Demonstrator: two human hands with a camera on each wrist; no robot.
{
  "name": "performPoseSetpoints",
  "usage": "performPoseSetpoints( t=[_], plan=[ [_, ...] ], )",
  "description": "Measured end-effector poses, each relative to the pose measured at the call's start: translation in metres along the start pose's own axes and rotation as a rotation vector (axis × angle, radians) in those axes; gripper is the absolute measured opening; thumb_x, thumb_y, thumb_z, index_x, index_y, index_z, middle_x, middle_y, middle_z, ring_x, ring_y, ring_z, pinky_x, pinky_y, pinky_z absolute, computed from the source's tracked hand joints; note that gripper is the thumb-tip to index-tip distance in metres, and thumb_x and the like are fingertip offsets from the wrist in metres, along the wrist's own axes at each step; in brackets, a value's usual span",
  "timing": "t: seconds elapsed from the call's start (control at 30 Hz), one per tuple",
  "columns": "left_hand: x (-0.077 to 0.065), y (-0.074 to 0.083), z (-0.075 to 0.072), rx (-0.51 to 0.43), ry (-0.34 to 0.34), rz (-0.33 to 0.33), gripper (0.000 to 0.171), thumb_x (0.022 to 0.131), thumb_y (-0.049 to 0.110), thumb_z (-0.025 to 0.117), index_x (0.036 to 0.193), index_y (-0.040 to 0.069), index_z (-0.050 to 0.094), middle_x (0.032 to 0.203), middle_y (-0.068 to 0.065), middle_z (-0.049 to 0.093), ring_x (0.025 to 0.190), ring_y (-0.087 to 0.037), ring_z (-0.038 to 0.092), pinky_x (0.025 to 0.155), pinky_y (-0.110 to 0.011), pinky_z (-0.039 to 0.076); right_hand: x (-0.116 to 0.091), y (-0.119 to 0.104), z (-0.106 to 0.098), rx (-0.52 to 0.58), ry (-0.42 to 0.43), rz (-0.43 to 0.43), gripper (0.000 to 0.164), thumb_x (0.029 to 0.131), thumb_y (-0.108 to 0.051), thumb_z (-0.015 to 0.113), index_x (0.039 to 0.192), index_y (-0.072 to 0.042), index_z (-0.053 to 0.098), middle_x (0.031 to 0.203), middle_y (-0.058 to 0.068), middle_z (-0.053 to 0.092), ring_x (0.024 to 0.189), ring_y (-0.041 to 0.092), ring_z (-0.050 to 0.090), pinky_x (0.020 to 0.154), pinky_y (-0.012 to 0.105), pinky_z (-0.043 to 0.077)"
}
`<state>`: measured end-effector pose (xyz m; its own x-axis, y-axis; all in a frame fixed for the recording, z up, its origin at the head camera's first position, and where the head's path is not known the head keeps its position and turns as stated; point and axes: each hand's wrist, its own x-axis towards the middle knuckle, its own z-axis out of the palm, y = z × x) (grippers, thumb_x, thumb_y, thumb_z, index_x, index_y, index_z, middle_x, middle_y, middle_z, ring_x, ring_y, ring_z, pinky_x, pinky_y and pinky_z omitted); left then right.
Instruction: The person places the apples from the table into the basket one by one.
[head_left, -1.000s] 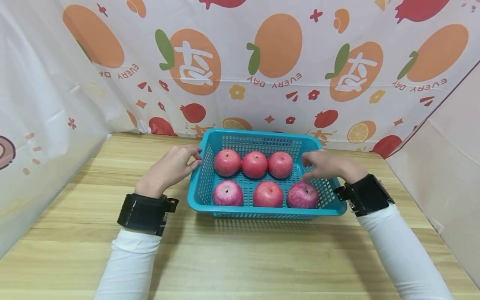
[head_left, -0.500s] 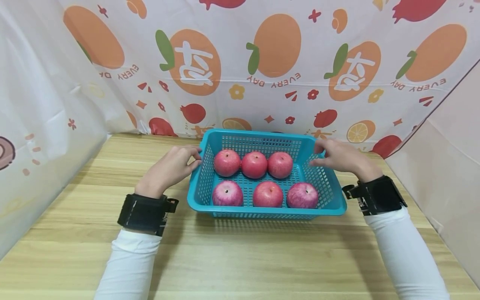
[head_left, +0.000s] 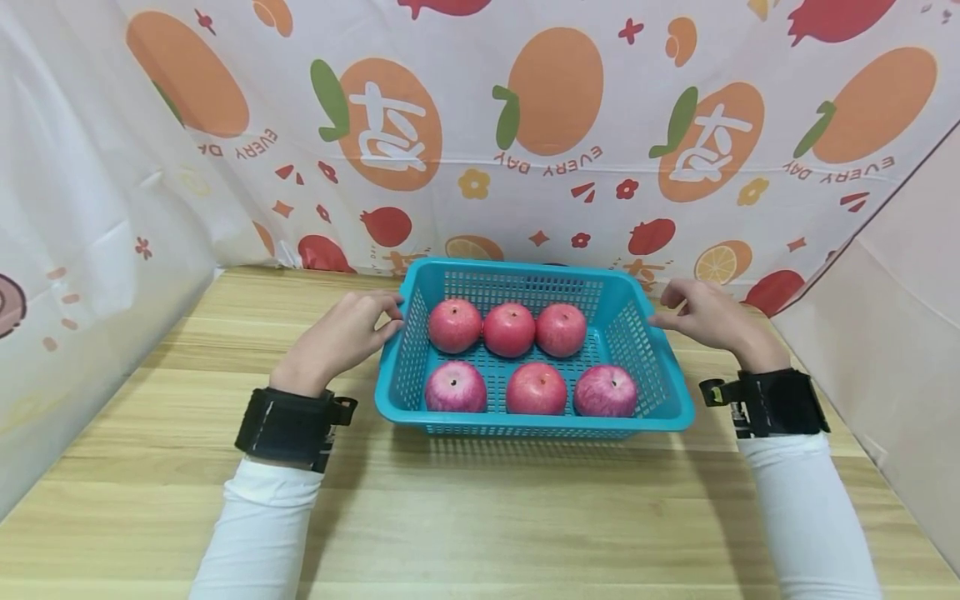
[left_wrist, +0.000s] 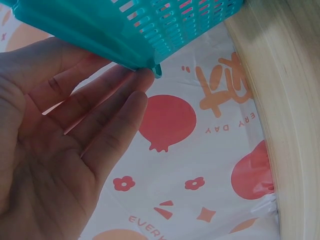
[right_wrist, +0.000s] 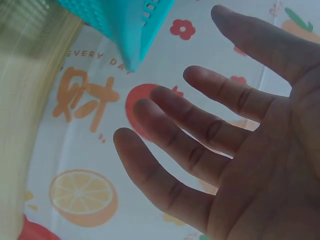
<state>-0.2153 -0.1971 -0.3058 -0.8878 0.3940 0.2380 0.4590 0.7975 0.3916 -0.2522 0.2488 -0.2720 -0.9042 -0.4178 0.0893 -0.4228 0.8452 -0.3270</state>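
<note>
A turquoise plastic basket point(head_left: 536, 421) stands on the wooden table, with several apples inside. Three red apples, one of them the back-middle apple point(head_left: 510, 329), line the back row. The front row has a red apple point(head_left: 536, 388) between two purplish apples point(head_left: 605, 391). At the basket's left end, my left hand point(head_left: 347, 337) holds the rim; the left wrist view shows its fingertips under the edge. My right hand point(head_left: 708, 315) hovers just outside the right rim. In the right wrist view its fingers point(right_wrist: 187, 147) are spread and relaxed, apart from the basket corner point(right_wrist: 131, 60), holding nothing.
A white sheet point(head_left: 480, 217) printed with fruit hangs directly behind the basket. More sheeting point(head_left: 82, 208) closes off the left side, and a pale panel point(head_left: 892, 333) the right. The wooden table point(head_left: 525, 517) extends in front.
My right hand has drawn out of the basket, moving right from above the front-right apple to outside the right rim. My left hand, the basket and the apples have stayed put.
</note>
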Motion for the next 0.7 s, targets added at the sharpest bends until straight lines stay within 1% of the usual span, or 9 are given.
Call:
performPoseSetpoints(
  t=[0.07, 0.17, 0.2, 0.3, 0.43, 0.57, 0.7],
  plan=[
    [0.0, 0.0, 0.0, -0.001, -0.004, -0.005, 0.012, 0.083, 0.006, 0.061, 0.092, -0.002, 0.064, 0.12, -0.025, 0.053, 0.108, -0.036, 0.047, 0.081, -0.048, 0.049, -0.002, 0.004, 0.001, 0.01, 0.007, 0.019, 0.041, 0.082, -0.028, 0.065, 0.107, 0.004, 0.055, 0.099, 0.02, 0.058, 0.083, 0.029, 0.055, 0.067, 0.046, 0.055],
    [0.0, 0.001, -0.001, -0.005, -0.011, -0.012, 0.013, 0.083, 0.006, 0.061, 0.093, -0.002, 0.064, 0.12, -0.025, 0.053, 0.108, -0.036, 0.047, 0.08, -0.048, 0.049, -0.006, 0.008, 0.004, 0.046, 0.012, 0.037, 0.041, 0.083, -0.028, 0.064, 0.107, 0.004, 0.054, 0.098, 0.02, 0.059, 0.076, 0.026, 0.057, 0.064, 0.043, 0.055],
    [0.0, 0.001, -0.001, -0.005, -0.013, -0.014, 0.013, 0.083, 0.006, 0.061, 0.093, -0.002, 0.064, 0.12, -0.025, 0.053, 0.108, -0.036, 0.047, 0.08, -0.048, 0.049, -0.006, 0.01, 0.005, 0.062, 0.016, 0.04, 0.041, 0.082, -0.028, 0.065, 0.107, 0.004, 0.054, 0.097, 0.021, 0.059, 0.073, 0.025, 0.058, 0.062, 0.041, 0.056],
    [0.0, 0.001, -0.002, -0.007, -0.016, -0.017, 0.013, 0.083, 0.006, 0.061, 0.093, -0.002, 0.064, 0.12, -0.025, 0.052, 0.108, -0.036, 0.047, 0.08, -0.048, 0.049, -0.009, 0.014, 0.009, 0.135, 0.006, 0.056, 0.041, 0.083, -0.024, 0.064, 0.107, 0.006, 0.052, 0.096, 0.024, 0.059, 0.068, 0.027, 0.06, 0.056, 0.038, 0.056],
    [0.0, 0.002, -0.003, -0.011, -0.018, -0.019, 0.012, 0.083, 0.006, 0.061, 0.093, -0.002, 0.064, 0.12, -0.025, 0.052, 0.108, -0.036, 0.047, 0.08, -0.048, 0.049, -0.011, 0.018, 0.014, 0.22, -0.028, 0.096, 0.043, 0.086, -0.022, 0.061, 0.113, 0.01, 0.048, 0.094, 0.028, 0.059, 0.07, 0.029, 0.061, 0.053, 0.038, 0.056],
    [0.0, 0.002, -0.004, -0.013, -0.016, -0.015, 0.012, 0.083, 0.005, 0.061, 0.093, -0.002, 0.064, 0.12, -0.025, 0.052, 0.108, -0.036, 0.047, 0.08, -0.048, 0.049, -0.012, 0.021, 0.019, 0.292, -0.055, 0.142, 0.048, 0.088, -0.023, 0.058, 0.12, 0.01, 0.044, 0.088, 0.024, 0.061, 0.067, 0.023, 0.06, 0.053, 0.039, 0.056],
    [0.001, 0.002, -0.003, -0.017, -0.013, -0.009, 0.012, 0.083, 0.005, 0.061, 0.092, -0.002, 0.064, 0.119, -0.025, 0.053, 0.107, -0.036, 0.048, 0.08, -0.048, 0.049, -0.014, 0.022, 0.025, 0.357, -0.067, 0.157, 0.047, 0.088, -0.02, 0.058, 0.122, 0.01, 0.042, 0.082, 0.02, 0.061, 0.063, 0.021, 0.06, 0.054, 0.04, 0.056]
  ],
)
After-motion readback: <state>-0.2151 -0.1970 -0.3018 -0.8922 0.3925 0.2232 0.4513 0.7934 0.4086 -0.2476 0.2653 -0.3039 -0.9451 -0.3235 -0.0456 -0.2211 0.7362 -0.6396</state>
